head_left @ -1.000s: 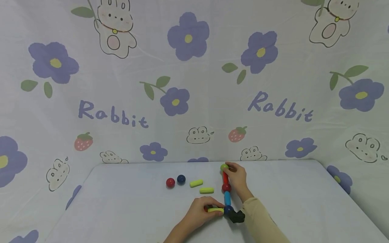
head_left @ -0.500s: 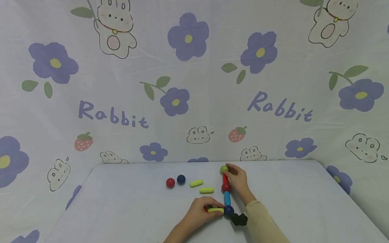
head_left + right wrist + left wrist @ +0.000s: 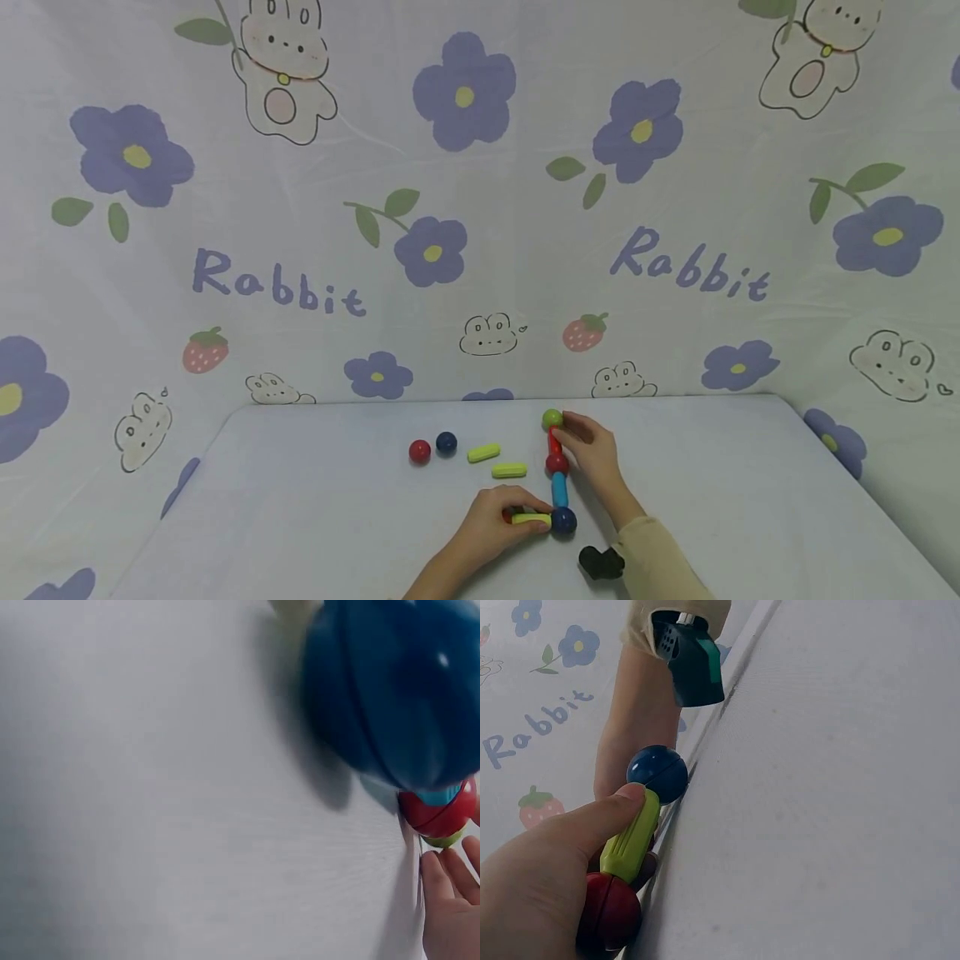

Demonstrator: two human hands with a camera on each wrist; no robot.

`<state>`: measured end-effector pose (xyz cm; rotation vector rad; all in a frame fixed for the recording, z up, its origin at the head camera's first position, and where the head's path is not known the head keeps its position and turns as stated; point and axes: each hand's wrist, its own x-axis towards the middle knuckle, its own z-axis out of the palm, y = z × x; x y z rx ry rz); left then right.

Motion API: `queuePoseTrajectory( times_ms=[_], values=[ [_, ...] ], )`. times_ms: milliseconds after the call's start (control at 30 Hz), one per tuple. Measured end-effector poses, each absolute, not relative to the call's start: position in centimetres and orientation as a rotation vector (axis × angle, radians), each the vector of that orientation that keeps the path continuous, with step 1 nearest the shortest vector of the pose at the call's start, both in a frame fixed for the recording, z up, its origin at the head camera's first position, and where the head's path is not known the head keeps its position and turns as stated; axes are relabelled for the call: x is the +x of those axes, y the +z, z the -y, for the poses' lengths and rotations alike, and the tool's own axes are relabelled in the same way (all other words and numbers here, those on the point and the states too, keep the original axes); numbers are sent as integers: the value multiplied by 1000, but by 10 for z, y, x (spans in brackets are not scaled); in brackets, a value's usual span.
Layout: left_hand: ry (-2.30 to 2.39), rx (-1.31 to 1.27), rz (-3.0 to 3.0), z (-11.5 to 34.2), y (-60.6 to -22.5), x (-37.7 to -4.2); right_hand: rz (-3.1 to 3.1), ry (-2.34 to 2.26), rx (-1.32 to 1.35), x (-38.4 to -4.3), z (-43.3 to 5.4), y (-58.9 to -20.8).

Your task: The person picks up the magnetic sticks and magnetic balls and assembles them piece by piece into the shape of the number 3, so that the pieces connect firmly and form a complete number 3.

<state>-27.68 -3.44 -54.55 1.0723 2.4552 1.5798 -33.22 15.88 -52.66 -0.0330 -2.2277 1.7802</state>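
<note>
Balls and rods of a toy building set are joined into a chain. From a blue ball (image 3: 563, 521), a light blue rod (image 3: 560, 490) leads back to a red ball (image 3: 557, 463), then a red rod (image 3: 554, 443) and a green ball (image 3: 552, 419). My left hand (image 3: 491, 523) pinches the yellow-green rod (image 3: 630, 838) on the blue ball's left side. Another red ball (image 3: 611, 911) on that rod's other end is mostly covered by the hand in the head view. With fingers fairly straight, my right hand (image 3: 597, 457) touches the chain beside the green ball and red rod.
Left of the chain, two loose yellow-green rods (image 3: 483, 452) lie on the white table (image 3: 300, 517). Farther left are a loose red ball (image 3: 420, 452) and a dark blue ball (image 3: 446, 442). A printed cloth (image 3: 517, 200) hangs behind the table.
My right hand has slid slightly right and toward me, its fingertips coming off the green ball. The chain's far end has shifted slightly nearer. The left hand keeps its hold.
</note>
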Motion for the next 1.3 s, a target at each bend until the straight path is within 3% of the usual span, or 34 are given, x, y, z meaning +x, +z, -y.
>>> queuePoseTrajectory(
  times_ms=[1300],
  values=[
    [1577, 980, -2672, 37, -543, -279, 2148, 1880, -85, -303, -150, -541]
  ],
)
